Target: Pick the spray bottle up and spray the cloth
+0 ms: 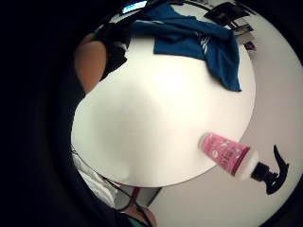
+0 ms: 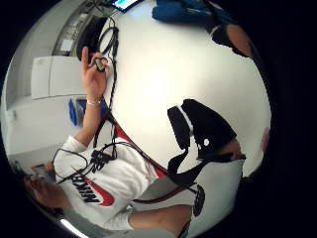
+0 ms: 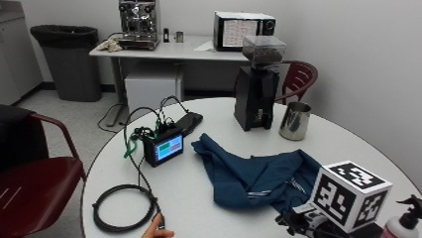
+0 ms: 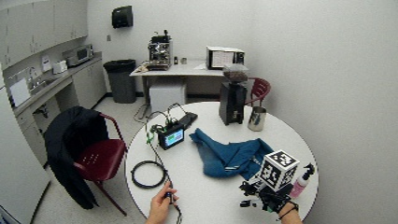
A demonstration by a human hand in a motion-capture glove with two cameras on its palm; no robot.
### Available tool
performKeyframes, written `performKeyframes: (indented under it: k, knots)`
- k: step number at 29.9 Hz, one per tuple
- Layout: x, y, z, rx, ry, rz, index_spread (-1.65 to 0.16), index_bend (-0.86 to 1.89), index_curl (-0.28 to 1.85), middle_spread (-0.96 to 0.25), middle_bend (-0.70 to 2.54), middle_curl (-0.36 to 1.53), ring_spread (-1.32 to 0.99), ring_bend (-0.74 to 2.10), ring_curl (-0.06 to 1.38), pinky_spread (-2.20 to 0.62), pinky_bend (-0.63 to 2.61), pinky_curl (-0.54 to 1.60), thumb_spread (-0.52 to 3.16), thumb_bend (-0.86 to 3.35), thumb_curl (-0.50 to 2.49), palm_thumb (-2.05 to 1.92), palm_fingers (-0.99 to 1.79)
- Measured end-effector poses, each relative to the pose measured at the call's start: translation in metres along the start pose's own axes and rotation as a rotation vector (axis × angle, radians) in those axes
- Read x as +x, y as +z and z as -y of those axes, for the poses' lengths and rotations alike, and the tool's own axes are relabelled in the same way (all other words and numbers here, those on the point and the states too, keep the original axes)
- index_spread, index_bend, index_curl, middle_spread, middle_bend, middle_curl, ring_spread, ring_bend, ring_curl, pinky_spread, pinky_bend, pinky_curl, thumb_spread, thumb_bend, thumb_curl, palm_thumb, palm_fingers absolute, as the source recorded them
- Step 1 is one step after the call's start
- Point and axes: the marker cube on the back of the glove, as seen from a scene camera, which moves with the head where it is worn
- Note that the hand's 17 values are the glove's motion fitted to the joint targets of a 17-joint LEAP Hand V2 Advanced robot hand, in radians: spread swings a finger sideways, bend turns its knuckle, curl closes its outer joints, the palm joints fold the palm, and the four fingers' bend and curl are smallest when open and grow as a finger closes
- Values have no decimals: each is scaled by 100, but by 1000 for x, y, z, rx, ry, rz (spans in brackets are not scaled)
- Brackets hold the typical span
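Right hand (image 4: 273,198): holds nothing; whether its fingers are spread or curled I cannot tell. Spray bottle (image 4: 302,183) stands just right of it at the table's (image 4: 211,196) near-right edge; blue cloth (image 4: 227,156) lies centre. Suggest approaching the body from the side, trigger outward. Little-finger palm view shows the pink label; the outside view crops it.

I see bare table (image 4: 211,196) between my right hand (image 4: 273,198) and the bottle (image 4: 301,183) at the rim, nothing between them. The cloth (image 4: 227,156) lies just beyond, also unblocked. Farther back stand the grinder (image 4: 232,100) and steel cup (image 4: 255,118); screen (image 4: 172,137) and cable coil (image 4: 147,173) sit well aside.
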Motion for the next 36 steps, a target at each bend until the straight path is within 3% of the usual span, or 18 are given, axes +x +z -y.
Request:
performKeyframes:
  k: [9,22,32,36]
  knots:
    - [16,3,10,-10,36,-22,-28,19,21,-4,36,20,0,29,19,17,28,19,79,14,9,30,68]
    - [13,-17,2,17,38,-83,-34,13,25,-4,31,27,1,28,24,21,27,25,100,6,15,32,64]
    - [-68,-53,48,247,-194,-3,-35,11,23,-4,30,30,1,31,28,20,30,29,111,8,20,45,62]
    - [-68,-66,40,339,-212,30,-36,12,24,-4,30,32,1,31,29,20,30,30,113,8,21,48,62]
